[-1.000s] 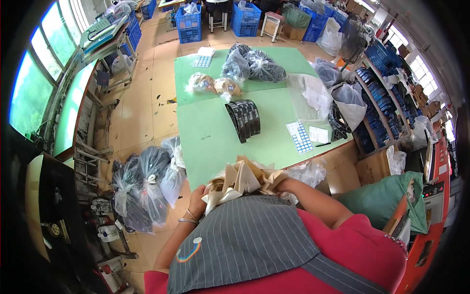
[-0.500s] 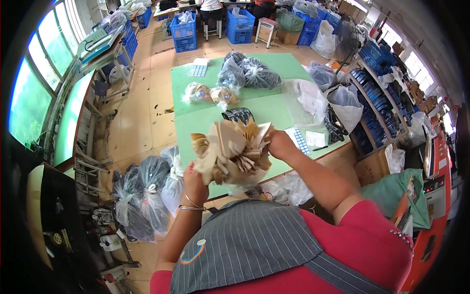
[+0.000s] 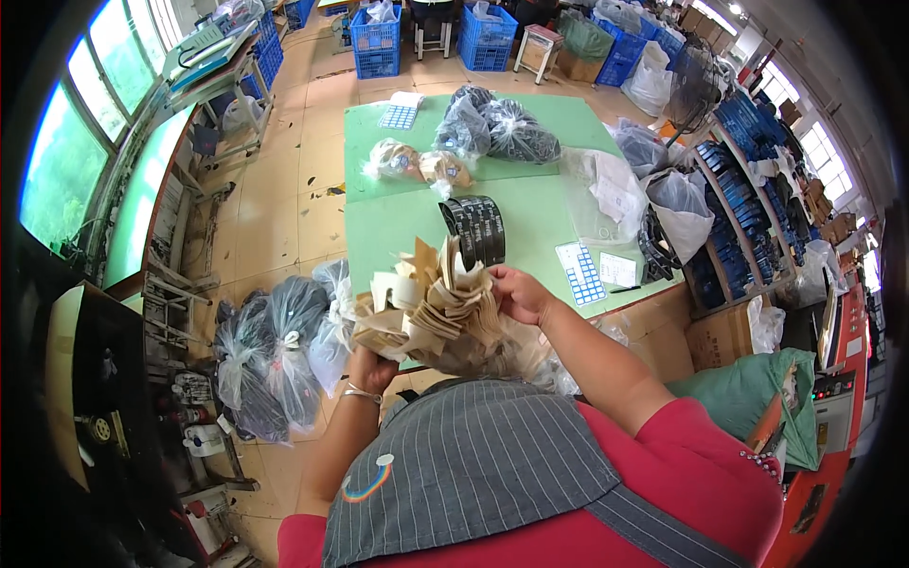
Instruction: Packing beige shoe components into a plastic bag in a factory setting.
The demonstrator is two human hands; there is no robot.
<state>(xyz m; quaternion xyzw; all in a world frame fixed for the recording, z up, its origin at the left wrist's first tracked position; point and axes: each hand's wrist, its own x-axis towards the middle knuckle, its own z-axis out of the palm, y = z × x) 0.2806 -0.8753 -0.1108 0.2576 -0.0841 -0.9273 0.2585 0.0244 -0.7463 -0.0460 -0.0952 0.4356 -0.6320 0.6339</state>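
Observation:
Near the front edge of the green table [image 3: 398, 227], in front of my body, I hold up a bundle of beige folded strips [image 3: 436, 308]. The strips fan out loosely at the top, and cloudy clear plastic [image 3: 473, 360] shows below them. My left hand [image 3: 374, 367] grips the bundle from its lower left, its fingers partly hidden beneath. My right hand [image 3: 521, 295] is closed at the bundle's right side, thumb and fingers at the strips' edge. Just beyond the bundle, a curled black band with pale printing [image 3: 478, 230] stands on the table.
Bagged beige pieces [image 3: 393, 159] and bagged dark goods [image 3: 516, 133] lie farther back. A blue-and-white label sheet [image 3: 580, 274] and a flat clear bag [image 3: 597, 194] are on the right. Tied bags [image 3: 294, 350] sit on the floor at left; a rack [image 3: 724, 204] holds dark bands.
The bundle has come down and closer to my body, its strips tilting left. More of the black band now shows. My right hand has shifted left and slightly lower with it.

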